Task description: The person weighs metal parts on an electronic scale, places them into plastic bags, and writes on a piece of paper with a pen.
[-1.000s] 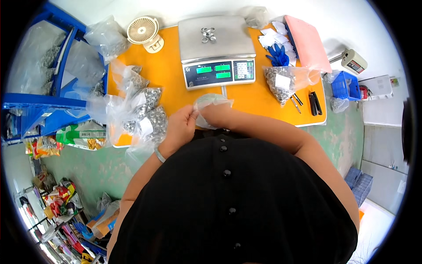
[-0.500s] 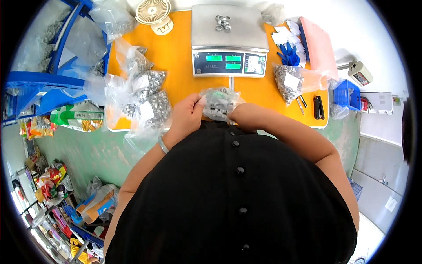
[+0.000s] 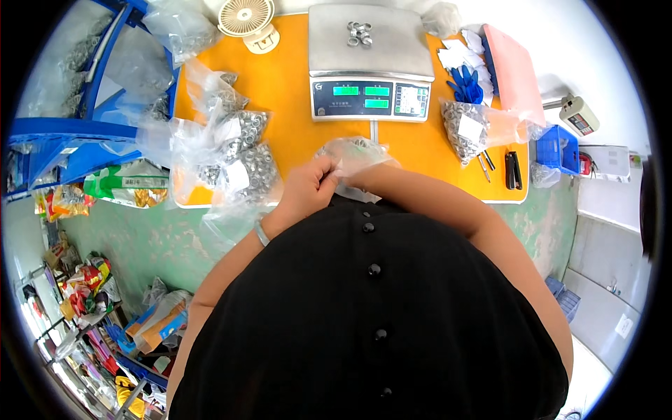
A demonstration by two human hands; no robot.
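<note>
At the table's front edge, close to my black shirt, lies a clear plastic bag with small metal parts showing through it. My left hand is closed, pinching the bag's edge between thumb and fingers. Across the front of the bag reaches my right hand, its fingers gathered at the plastic beside the left hand and partly hidden. Beyond the bag stands a counting scale with green displays. Several metal rings sit in a small group on its steel plate.
Bags of metal rings crowd the left of the orange table. Another labelled bag lies on the right, near blue gloves, pens and a black stapler. A small fan stands at the back left.
My right hand has moved left across the bag to meet the left hand. My left hand has shifted slightly right, and the bag's plastic is drawn together between them.
</note>
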